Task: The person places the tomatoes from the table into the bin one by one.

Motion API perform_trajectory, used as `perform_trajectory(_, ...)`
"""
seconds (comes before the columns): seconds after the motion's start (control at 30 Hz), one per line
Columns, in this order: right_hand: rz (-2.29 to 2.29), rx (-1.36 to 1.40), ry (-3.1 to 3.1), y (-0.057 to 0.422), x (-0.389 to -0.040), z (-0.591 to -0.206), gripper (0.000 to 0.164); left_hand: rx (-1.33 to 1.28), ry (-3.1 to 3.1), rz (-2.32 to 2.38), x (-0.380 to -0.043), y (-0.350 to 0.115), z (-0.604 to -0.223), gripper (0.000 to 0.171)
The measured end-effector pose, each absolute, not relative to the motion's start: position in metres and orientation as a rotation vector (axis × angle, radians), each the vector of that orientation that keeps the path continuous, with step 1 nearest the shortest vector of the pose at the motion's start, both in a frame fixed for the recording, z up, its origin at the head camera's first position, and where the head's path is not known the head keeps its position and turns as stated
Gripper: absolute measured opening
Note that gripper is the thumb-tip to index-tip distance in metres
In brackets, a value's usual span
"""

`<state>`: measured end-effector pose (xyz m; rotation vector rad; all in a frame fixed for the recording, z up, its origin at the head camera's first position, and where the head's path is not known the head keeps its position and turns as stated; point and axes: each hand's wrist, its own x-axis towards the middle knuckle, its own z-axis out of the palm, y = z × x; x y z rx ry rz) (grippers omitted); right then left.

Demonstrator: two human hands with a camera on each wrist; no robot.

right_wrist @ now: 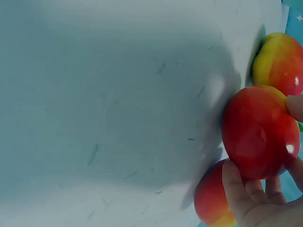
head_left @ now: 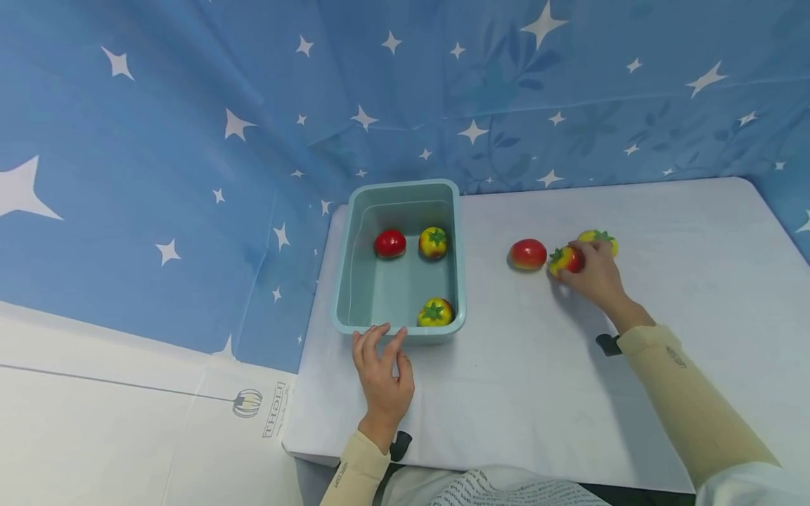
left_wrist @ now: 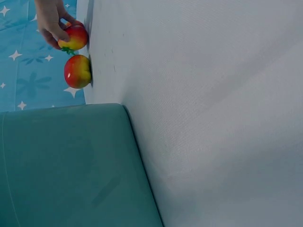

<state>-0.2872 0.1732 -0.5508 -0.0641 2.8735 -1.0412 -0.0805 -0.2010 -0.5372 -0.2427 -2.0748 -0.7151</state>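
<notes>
My right hand grips a red-and-yellow toy fruit with a green leafy top, thumb and fingers around its sides. Another such toy fruit lies just behind that hand, partly hidden by it. To the left is a redder toy fruit. In the right wrist view the gripped fruit appears between the other two. My left hand is at the front rim of a teal plastic bin, its fingertips at the edge; the left wrist view does not show this hand.
Inside the bin lie a red toy fruit and two yellowish ones with green tops, one at the back and one in the front right corner. A white cloth covers the table. Blue star-patterned fabric hangs behind.
</notes>
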Motion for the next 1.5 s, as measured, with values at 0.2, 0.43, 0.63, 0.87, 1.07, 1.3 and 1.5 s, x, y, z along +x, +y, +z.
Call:
perform_trajectory(0.2,-1.006,-0.09,2.906,0.173,-0.278,-0.555,0.072,-0.248,-2.063,-0.708,-0.08,-0.201,-0.537,0.034)
perform_trajectory(0.43,-0.953,-0.169,2.963,0.166,-0.272,-0.564,0.082,-0.255,-2.046,-0.7,-0.082,-0.201,-0.535,0.034)
perform_trajectory(0.63,-0.982,-0.157,2.982,0.166,-0.27,-0.565,0.088,-0.256,-2.054,-0.704,-0.082,-0.201,-0.535,0.035)
perform_trajectory(0.87,-1.093,-0.128,2.982,0.159,-0.265,-0.543,0.08,-0.269,-2.042,-0.691,-0.083,-0.201,-0.534,0.034)
perform_trajectory(1.07,-1.284,-0.251,3.054,0.138,-0.265,-0.511,0.071,-0.272,-2.037,-0.691,-0.085,-0.201,-0.532,0.035)
perform_trajectory(1.3,-1.511,-0.344,2.996,0.108,-0.257,-0.477,0.073,-0.255,-2.053,-0.703,-0.082,-0.201,-0.534,0.035)
perform_trajectory(1.5,-1.57,-0.404,2.956,0.088,-0.256,-0.463,0.075,-0.261,-2.049,-0.7,-0.08,-0.2,-0.534,0.035)
